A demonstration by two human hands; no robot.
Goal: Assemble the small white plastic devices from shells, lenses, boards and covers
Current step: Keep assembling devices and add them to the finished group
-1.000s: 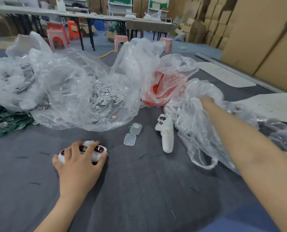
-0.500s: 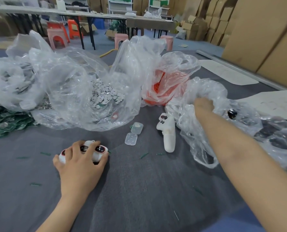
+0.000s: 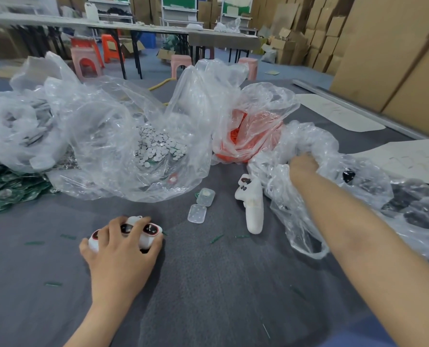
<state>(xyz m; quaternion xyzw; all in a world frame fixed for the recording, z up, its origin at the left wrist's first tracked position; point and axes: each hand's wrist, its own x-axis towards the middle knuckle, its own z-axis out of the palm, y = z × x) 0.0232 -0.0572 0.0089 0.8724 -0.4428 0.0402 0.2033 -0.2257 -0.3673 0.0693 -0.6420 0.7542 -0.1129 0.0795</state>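
On the grey felt-like tabletop [image 3: 221, 296], the left hand [image 3: 122, 254] is gripping rounded white devices [image 3: 150, 230] with spread, curled fingers. Two clear square covers [image 3: 197, 213] are lying just beyond. The right hand [image 3: 303, 167] is reaching into a crinkled clear bag [image 3: 316, 141], its fingers hidden. Stacked cardboard boxes [image 3: 321, 41] are lining the far wall.

The table [image 3: 221, 284] is dark grey, flecked with green slivers [image 3: 216, 238]. The devices [image 3: 145, 242] are white with red-ringed black lenses [image 3: 150, 228]. Boards [image 3: 5, 189] are green, discs [image 3: 158, 146] pale grey, and a clear bag [image 3: 266, 113] shows orange parts [image 3: 241, 141].
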